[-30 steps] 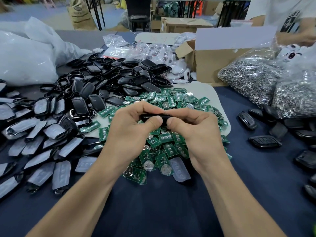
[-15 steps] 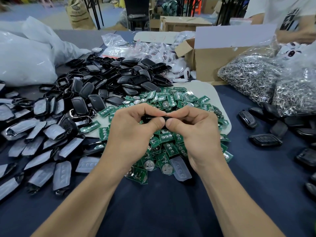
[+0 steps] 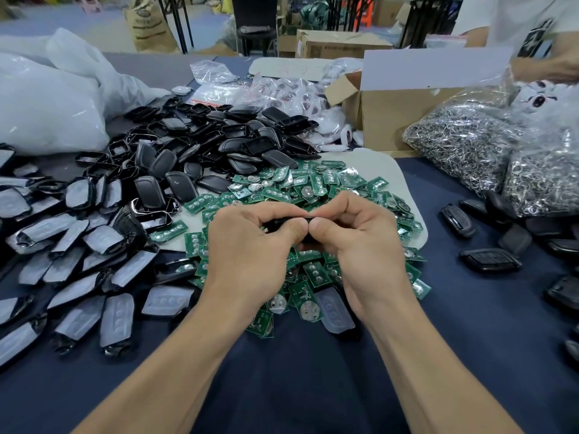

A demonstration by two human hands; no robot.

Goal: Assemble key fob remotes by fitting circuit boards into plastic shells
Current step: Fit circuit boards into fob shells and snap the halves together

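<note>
Both hands grip one black key fob shell [image 3: 283,221] above the pile of green circuit boards [image 3: 316,186]. My left hand [image 3: 253,249] curls round its left end and my right hand [image 3: 360,242] round its right end, thumbs meeting on top. Most of the shell is hidden by my fingers. Black shell halves [image 3: 219,145] are heaped behind the boards. Shell halves with grey rubber button pads [image 3: 78,264] lie at the left.
Closed black fobs [image 3: 490,260] lie at the right on the dark blue cloth. Bags of metal key rings [image 3: 463,142] and an open cardboard box [image 3: 398,120] stand at back right. White plastic bags [image 3: 47,111] sit back left. Another person [image 3: 539,39] works at top right.
My hands have drawn closer together round the shell, thumbs now touching, and dropped a little lower in view. The piles have not moved.
</note>
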